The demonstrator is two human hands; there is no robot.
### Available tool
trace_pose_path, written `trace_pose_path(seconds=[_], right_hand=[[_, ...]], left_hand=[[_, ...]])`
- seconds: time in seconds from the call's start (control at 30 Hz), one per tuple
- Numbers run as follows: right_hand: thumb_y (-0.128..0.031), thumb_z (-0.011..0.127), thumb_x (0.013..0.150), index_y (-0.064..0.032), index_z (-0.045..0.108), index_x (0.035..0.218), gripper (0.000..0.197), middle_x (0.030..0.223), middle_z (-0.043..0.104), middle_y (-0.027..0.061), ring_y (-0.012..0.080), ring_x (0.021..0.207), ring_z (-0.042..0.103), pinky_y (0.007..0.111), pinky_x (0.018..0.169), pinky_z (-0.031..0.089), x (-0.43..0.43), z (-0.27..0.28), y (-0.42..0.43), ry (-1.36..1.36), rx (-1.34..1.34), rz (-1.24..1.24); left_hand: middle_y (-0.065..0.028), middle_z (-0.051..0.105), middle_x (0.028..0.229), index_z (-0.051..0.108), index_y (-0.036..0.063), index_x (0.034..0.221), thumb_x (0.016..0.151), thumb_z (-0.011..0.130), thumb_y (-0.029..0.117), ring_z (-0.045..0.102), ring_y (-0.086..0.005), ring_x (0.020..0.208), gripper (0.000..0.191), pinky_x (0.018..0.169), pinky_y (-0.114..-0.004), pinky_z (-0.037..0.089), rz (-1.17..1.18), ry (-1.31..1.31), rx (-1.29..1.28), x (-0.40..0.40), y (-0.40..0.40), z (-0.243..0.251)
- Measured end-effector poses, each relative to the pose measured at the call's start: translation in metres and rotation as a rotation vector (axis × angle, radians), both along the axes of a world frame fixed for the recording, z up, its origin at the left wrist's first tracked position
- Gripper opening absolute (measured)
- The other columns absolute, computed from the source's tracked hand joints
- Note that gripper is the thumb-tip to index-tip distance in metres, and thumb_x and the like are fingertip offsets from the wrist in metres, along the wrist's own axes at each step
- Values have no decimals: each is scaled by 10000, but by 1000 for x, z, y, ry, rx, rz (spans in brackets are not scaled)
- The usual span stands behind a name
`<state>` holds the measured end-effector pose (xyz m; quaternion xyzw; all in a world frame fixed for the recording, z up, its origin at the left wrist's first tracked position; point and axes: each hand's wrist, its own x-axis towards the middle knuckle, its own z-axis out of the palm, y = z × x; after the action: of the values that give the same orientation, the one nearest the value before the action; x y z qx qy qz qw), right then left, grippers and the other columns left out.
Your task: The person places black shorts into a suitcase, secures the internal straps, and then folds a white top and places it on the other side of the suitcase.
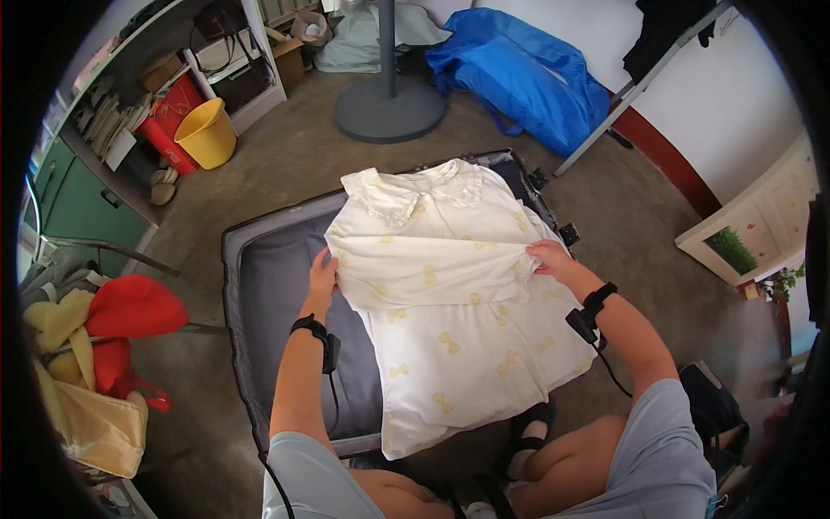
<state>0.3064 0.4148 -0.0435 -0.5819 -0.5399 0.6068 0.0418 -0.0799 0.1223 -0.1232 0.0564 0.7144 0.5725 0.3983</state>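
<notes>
A white pajama top with yellow bow prints and a ruffled collar (pixel 447 344) lies spread over the right part of an open suitcase with a grey lining (pixel 285 324). A sleeve is folded across its chest. My left hand (pixel 323 272) is at the garment's left edge, fingers against the cloth; part of its grip is hidden. At the other side my right hand (pixel 550 257) pinches the cuff end of the sleeve. The garment's lower hem hangs over the suitcase's near edge, above my feet.
Beyond the suitcase stand a round grey pole base (pixel 389 110) and a large blue bag (pixel 519 71). A yellow bin (pixel 207 135) is by the shelves at upper left. Clothes with a red cap (pixel 136 306) lie at left. A black bag (pixel 713 409) sits at lower right.
</notes>
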Motion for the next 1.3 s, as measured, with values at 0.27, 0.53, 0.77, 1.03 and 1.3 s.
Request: trace_pose_path(seconds=[0.27,0.53,0.77,1.03,1.3], right_hand=[[-232,677,775,-55,439,1220,535,1151,542,56,198,1029,539,349,822,471,-9,-8,-18,94,-97,214],[-278,596,830,-77,488,1203,437,1185,529,57,198,1059,519,337,814,458,-6,-12,-22,104,-59,133],[-287,549,868,-85,557,1115,319,1045,603,16,139,902,572,314,747,463,1,-1,-34,185,8,68],[-312,531,884,-56,579,1048,308,935,609,9,94,808,549,258,687,443,4,-8,-42,19,198,32],[-210,472,936,17,552,1079,280,966,590,-9,57,848,507,221,759,415,3,19,-75,199,446,-50]], left_hand=[[-31,583,985,312,218,1367,856,507,121,561,-167,864,556,719,-327,463,7,22,154,-11,-8,15],[-18,597,911,374,223,1327,913,395,180,585,-121,752,417,634,-305,468,-6,39,59,-29,24,20],[-14,613,839,550,152,1097,918,410,214,592,-129,731,236,609,-289,469,-311,258,-148,-51,40,-10],[-3,627,852,556,118,1064,872,536,157,585,-139,774,197,655,-292,466,-286,723,-21,-58,44,-24],[-125,620,806,574,33,905,839,575,123,586,-252,701,112,676,-323,472,69,1031,-178,-49,62,-10]])
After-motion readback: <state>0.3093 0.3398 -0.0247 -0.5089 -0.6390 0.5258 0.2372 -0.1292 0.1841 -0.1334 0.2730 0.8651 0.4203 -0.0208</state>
